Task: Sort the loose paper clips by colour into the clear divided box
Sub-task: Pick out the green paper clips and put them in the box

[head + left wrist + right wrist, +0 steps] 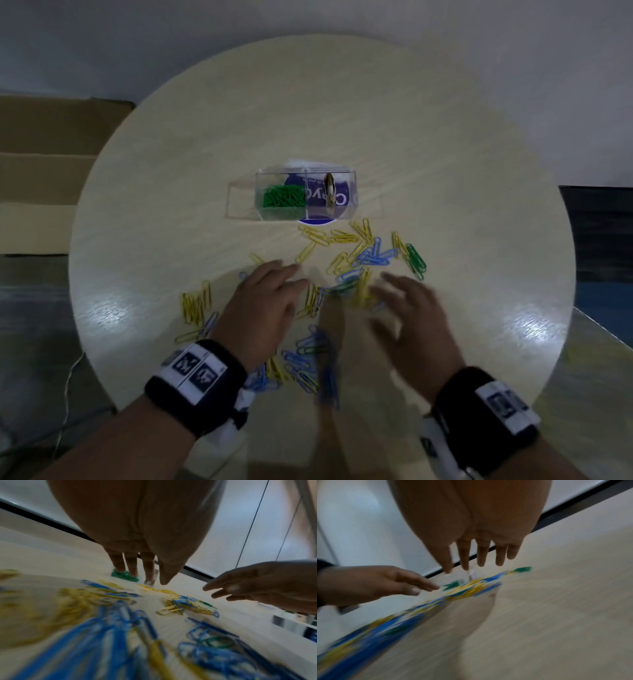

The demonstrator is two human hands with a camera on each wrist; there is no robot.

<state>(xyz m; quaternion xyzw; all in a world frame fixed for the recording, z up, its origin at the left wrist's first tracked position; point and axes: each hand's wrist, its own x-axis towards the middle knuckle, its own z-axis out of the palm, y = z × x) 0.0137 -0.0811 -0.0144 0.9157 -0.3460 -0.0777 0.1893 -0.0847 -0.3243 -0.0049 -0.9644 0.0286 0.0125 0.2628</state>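
The left hand [265,305] hovers palm-down over the round worktop [445,171], fingers straight and loosely spread, holding nothing. To its left lies a bunch of yellow clips [196,303], long axes pointing roughly away from the person; under and behind its wrist sits a mixed blue and yellow heap [301,366]. Straight ahead of its fingertips, well apart, stands the clear divided box [305,198], its long side running left to right, with green clips [283,200] filling the compartment on the left-hand side and the other compartment showing no clips that I can make out.

Between the two hands lies a tangle of yellow, blue and green clips [346,291], just beside both sets of fingertips. The right hand [407,318] is blurred, but its fingers look spread and empty. Ahead and to the right of it lie two loose green clips [415,260], nearer this hand than the left, long axes slanting away to the left.

Judging by this, the right hand is better placed for those green ones. The worktop between the scatter and the box is bare, leaving free passage; the worktop's edges are far from the clips on all sides.
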